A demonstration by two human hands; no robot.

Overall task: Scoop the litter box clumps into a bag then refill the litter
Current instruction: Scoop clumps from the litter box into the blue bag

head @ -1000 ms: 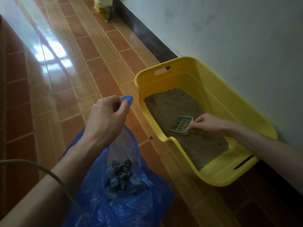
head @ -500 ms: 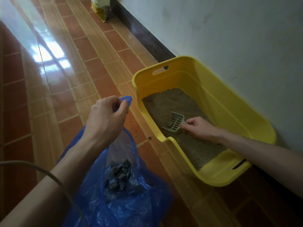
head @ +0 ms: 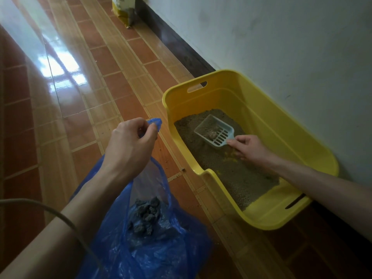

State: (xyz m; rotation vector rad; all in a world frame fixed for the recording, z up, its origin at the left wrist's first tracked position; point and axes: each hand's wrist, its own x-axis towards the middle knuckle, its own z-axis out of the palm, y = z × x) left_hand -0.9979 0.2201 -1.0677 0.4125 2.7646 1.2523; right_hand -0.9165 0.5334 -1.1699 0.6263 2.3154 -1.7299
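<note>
A yellow litter box (head: 285, 125) stands on the tiled floor against the wall, with brown litter (head: 239, 178) in its bottom. My right hand (head: 248, 147) grips the handle of a pale slotted scoop (head: 214, 130) raised over the litter; a small clump (head: 212, 135) lies in the scoop. My left hand (head: 128, 146) pinches the rim of a blue plastic bag (head: 161, 250) and holds it up and open left of the box. Several dark clumps (head: 145, 213) lie inside the bag.
A yellow and white litter sack (head: 124, 9) leans on the wall far up the floor. A grey cord (head: 50, 210) crosses my left forearm. A few litter grains (head: 182, 169) lie on the tiles between bag and box.
The scoop has come up out of the litter toward the box's far end, now level with a clump in it. My left hand still holds the bag in the same place.
</note>
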